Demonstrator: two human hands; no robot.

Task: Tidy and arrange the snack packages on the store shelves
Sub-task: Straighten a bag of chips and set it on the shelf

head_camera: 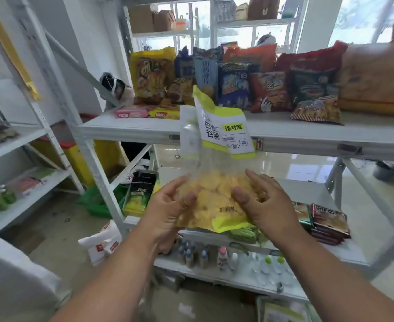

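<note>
A clear bag of yellow crisps with a white and lime label (217, 163) stands upright in front of the shelves. My left hand (168, 205) grips its lower left side, thumb on the front. My right hand (264, 201) grips its lower right side the same way. Behind it the top shelf (135, 129) carries a row of upright snack bags: a yellow one (152, 75), blue ones (233, 84), a red-orange one (270, 91) and a dark red one (312, 77). Flat pink and yellow packs (145, 112) lie at its front left.
The middle shelf (307, 191) holds a black-and-green box (140, 194) at the left and stacked dark packs (328, 221) at the right. Small bottles (203, 254) stand on the lower shelf. Another rack (28, 135) stands at the left. A white bag (103, 242) lies on the floor.
</note>
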